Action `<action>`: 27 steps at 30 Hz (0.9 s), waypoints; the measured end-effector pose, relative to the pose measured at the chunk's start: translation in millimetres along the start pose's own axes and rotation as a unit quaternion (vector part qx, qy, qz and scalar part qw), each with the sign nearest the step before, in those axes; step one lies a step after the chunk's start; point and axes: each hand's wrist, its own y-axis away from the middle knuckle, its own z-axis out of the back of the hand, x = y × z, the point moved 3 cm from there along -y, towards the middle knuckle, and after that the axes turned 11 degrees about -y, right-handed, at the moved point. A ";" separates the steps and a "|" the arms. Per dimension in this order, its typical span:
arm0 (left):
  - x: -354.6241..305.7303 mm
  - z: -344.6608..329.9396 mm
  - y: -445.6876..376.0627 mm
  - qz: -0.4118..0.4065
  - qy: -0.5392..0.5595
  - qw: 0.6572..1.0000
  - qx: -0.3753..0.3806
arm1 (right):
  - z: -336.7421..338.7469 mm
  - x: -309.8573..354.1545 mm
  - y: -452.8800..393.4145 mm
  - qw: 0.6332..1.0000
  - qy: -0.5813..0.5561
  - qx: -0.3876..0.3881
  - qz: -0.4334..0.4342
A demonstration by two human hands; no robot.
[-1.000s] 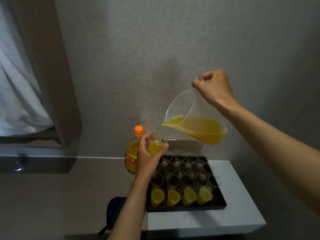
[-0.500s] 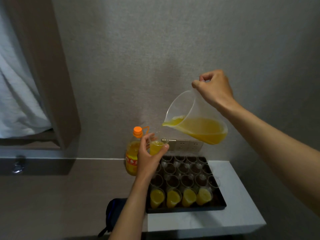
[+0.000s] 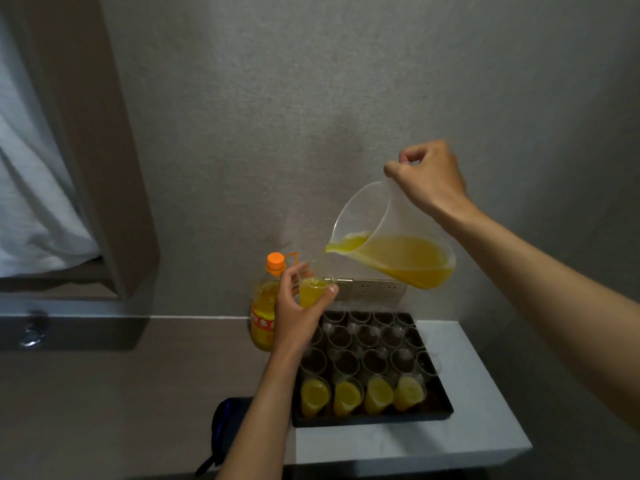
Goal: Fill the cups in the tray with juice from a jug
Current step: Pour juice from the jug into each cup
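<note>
At the far left a white curtain hung beside a brown panel. Low on the floor lay a dark bag. A juice bottle with an orange cap stood just left of the black tray. In front of it the left hand held a small clear cup above the tray's back corner, fingers and thumb wrapped round it (juice already filled much of it). The tray sat on a white table; its nearest row held four filled cups, the rows behind stood unfilled. At the right, the right hand clenched the handle of the tilted jug, its spout just above the held cup.
</note>
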 end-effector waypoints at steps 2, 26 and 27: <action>0.1 0.0 -0.5 0.001 -0.002 1.000 0.000 | -0.8 0.2 -0.1 1.000 -0.003 0.003 0.001; 1.4 4.5 -6.8 0.000 -0.002 1.000 -0.009 | -6.8 1.8 -6.3 1.000 0.016 0.001 0.001; 1.0 4.7 -6.7 0.000 -0.002 1.000 -0.009 | -6.8 2.3 -6.1 1.000 0.015 0.002 0.001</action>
